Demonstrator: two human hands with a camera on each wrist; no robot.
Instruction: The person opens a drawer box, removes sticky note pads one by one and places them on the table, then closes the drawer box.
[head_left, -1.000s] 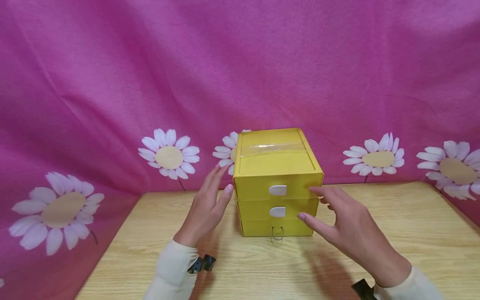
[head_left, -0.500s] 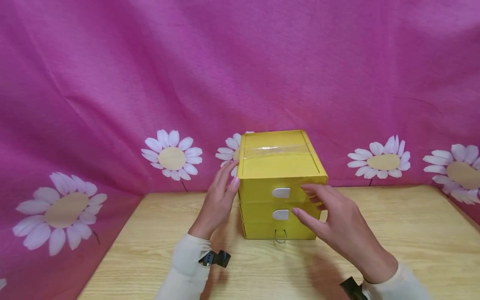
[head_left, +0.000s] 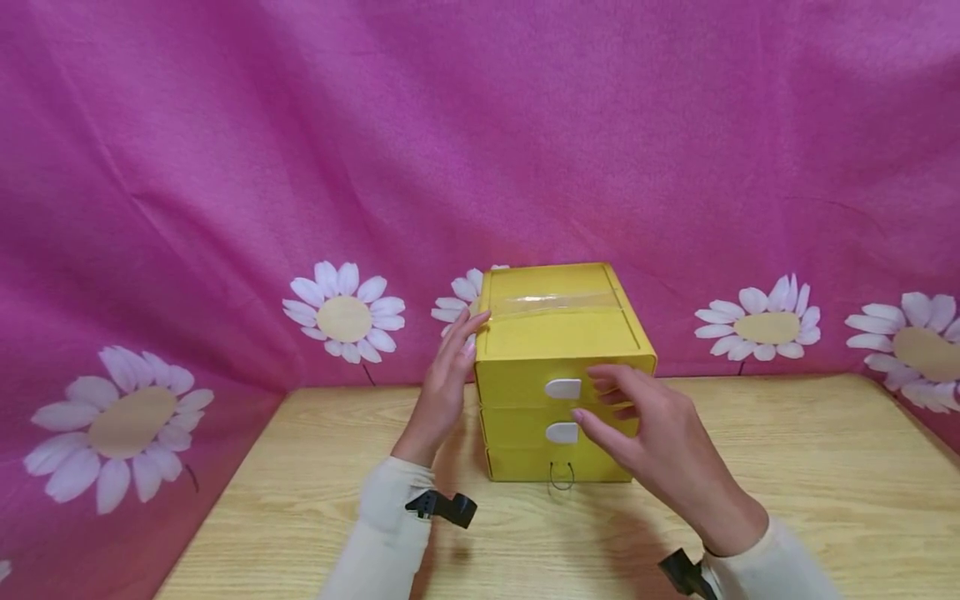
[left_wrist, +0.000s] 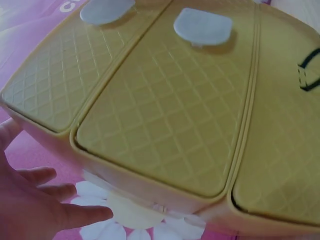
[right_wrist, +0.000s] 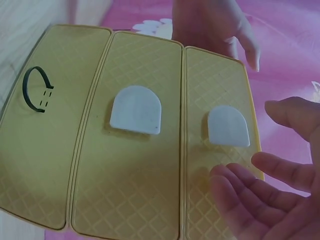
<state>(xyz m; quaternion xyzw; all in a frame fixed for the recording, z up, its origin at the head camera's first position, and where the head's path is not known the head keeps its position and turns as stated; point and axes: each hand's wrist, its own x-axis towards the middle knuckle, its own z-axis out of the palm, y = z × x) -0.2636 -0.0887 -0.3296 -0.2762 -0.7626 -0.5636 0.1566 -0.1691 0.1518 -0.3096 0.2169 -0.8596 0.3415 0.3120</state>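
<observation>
A small yellow drawer unit (head_left: 555, 337) stands on the table, its top crossed by clear tape. White pull tabs mark the top drawer (head_left: 600, 371) and the middle drawer (left_wrist: 165, 115); the bottom one has a dark loop pull (right_wrist: 26, 90). All three drawers look closed. My left hand (head_left: 442, 400) is at the unit's upper left side, fingers extended, one fingertip by the top edge; whether it touches I cannot tell. My right hand (head_left: 667, 437) hovers before the right part of the front, fingers loosely bent, near the upper white tab (head_left: 563, 389), holding nothing.
The light wooden table (head_left: 300, 508) extends to both sides of the unit. Behind and to the left hangs a pink cloth (head_left: 480, 133) printed with white daisies. Each wrist carries a black camera mount, such as the one on the left wrist (head_left: 442, 507).
My right hand has moved left across the unit's front toward the upper white tab. My left hand has come in closer to the unit's left side and top edge.
</observation>
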